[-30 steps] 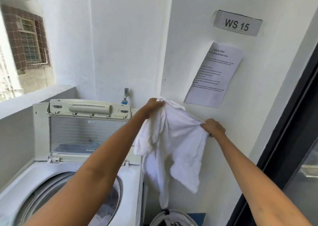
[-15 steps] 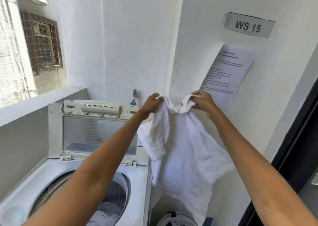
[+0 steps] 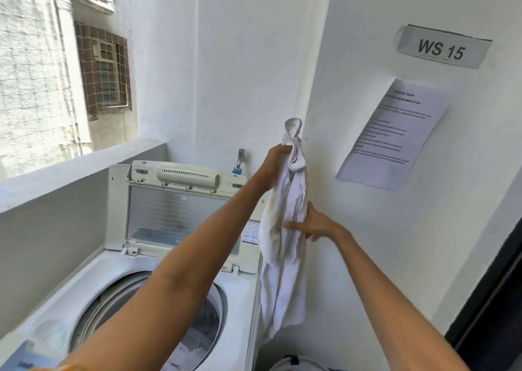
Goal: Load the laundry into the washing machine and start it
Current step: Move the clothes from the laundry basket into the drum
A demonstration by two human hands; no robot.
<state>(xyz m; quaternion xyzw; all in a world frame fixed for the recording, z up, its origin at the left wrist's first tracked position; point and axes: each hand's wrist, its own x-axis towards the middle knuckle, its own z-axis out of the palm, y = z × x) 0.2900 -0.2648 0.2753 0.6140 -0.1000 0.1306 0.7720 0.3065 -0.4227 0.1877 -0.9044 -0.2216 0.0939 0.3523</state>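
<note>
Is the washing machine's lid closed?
No: the lid stands upright at the back, leaving the drum open with laundry visible inside.

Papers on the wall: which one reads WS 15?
The small upper label, bold "WS 15". The larger sheet below it carries fine printed text, tilted.
</note>
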